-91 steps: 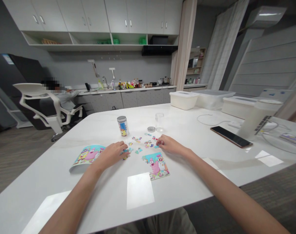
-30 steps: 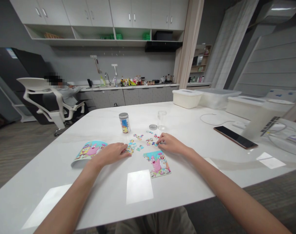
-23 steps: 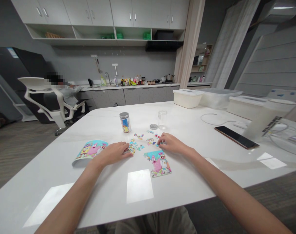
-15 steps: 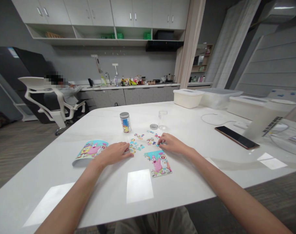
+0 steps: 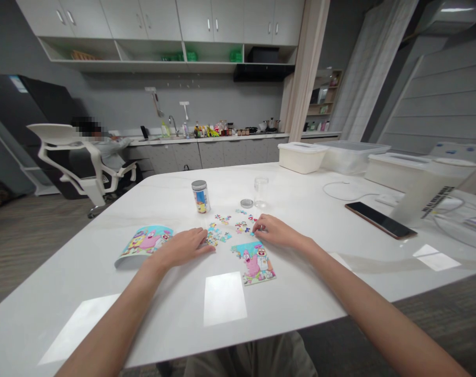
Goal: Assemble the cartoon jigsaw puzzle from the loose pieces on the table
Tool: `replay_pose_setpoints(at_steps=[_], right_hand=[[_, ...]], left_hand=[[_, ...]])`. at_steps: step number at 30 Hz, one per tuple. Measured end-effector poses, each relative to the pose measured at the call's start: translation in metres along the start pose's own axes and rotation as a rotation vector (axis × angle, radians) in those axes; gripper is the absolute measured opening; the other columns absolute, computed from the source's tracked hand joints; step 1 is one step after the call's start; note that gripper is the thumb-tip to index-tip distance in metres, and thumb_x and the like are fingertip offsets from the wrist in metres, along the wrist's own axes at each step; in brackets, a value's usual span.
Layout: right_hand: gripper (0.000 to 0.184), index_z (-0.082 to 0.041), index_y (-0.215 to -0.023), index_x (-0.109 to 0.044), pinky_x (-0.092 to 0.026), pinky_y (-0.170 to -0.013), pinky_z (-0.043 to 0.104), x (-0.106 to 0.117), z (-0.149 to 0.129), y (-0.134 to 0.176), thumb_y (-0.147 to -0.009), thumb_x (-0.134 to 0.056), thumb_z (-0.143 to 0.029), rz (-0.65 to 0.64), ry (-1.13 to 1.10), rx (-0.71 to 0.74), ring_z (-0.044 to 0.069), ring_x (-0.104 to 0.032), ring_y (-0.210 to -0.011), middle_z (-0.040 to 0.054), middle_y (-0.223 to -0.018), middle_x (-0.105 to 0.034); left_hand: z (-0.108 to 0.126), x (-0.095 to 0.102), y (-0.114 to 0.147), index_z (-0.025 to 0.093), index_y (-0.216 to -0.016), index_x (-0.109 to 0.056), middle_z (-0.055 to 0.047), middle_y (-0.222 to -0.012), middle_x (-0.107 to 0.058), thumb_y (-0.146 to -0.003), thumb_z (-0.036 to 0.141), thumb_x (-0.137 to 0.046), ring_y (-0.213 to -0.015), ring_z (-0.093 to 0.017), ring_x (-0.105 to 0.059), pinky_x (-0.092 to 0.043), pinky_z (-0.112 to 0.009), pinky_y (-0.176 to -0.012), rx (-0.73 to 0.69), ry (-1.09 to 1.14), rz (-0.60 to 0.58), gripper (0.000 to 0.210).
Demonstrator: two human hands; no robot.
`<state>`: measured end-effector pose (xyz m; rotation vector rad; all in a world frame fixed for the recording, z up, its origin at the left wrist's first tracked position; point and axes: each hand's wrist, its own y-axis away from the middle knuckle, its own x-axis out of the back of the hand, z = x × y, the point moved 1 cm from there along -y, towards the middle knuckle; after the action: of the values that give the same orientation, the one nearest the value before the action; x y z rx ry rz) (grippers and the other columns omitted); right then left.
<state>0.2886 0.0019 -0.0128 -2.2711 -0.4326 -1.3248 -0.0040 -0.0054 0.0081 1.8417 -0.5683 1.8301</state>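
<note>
Loose jigsaw pieces (image 5: 223,234) lie scattered on the white table between my hands. My left hand (image 5: 187,246) rests flat at their left edge, thumb held apart, fingertips touching some of them. The fingers of my right hand (image 5: 272,229) are curled down onto a small blue jigsaw piece (image 5: 252,234), partly hidden by the fingertips. Just below is the partly assembled jigsaw puzzle (image 5: 254,263), with a pink starfish character and an uneven left side. A curled picture sheet (image 5: 144,242) with similar cartoon figures sits left of my left hand, which partly covers it.
Behind the pieces stand a metal-lidded jar (image 5: 201,197), a loose metal lid (image 5: 246,203) and a clear jar (image 5: 261,192). To the right are a phone (image 5: 380,220), a cable, a tall bottle (image 5: 432,191) and plastic boxes (image 5: 303,158). A person sits at the far left.
Both hands stay almost where they were. The whole view has shifted very slightly; the pieces and puzzle look unchanged.
</note>
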Motion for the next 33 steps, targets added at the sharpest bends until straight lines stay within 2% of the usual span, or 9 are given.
replay_pose_setpoints(at_steps=[10, 16, 24, 33], right_hand=[[0.018, -0.018, -0.091, -0.071, -0.045, -0.081, 0.031, 0.0009, -0.0022, -0.0016, -0.085, -0.054, -0.017, -0.011, 0.008, -0.005, 0.021, -0.058, -0.090, 0.0091, -0.093, -0.062], [0.019, -0.018, -0.092, -0.071, -0.044, -0.081, 0.031, 0.0037, -0.0051, 0.0004, -0.085, -0.053, -0.017, -0.033, 0.015, -0.020, 0.021, -0.057, -0.091, 0.0094, -0.095, -0.061], [0.019, -0.018, -0.093, -0.070, -0.045, -0.080, 0.032, 0.0043, -0.0078, -0.0002, -0.084, -0.054, -0.016, -0.032, 0.007, -0.034, 0.020, -0.058, -0.088, 0.0094, -0.095, -0.061], [0.019, -0.017, -0.094, -0.070, -0.045, -0.082, 0.032, 0.0055, -0.0090, 0.0009, -0.085, -0.054, -0.016, -0.049, 0.010, -0.029, 0.021, -0.058, -0.090, 0.0095, -0.096, -0.060]], left_hand=[[0.0042, 0.0004, -0.0024, 0.022, -0.077, -0.047, -0.002, -0.074, -0.060, -0.094, 0.050, -0.038, -0.065, -0.018, -0.054, -0.033, -0.029, -0.058, -0.063, 0.005, 0.019, 0.035], [0.0071, 0.0004, -0.0019, 0.021, -0.074, -0.051, -0.003, -0.069, -0.061, -0.096, 0.050, -0.034, -0.063, -0.019, -0.056, -0.033, -0.029, -0.056, -0.037, -0.058, -0.008, 0.039], [0.0078, -0.0004, -0.0020, 0.022, -0.092, -0.054, -0.004, -0.069, -0.063, -0.097, 0.044, -0.030, -0.066, -0.022, -0.062, -0.041, -0.031, -0.061, -0.021, -0.099, -0.005, 0.032], [0.0093, -0.0002, -0.0008, 0.022, -0.111, -0.052, -0.006, -0.077, -0.068, -0.096, 0.049, -0.032, -0.074, -0.025, -0.066, -0.045, -0.033, -0.067, 0.017, -0.113, -0.026, 0.037]])
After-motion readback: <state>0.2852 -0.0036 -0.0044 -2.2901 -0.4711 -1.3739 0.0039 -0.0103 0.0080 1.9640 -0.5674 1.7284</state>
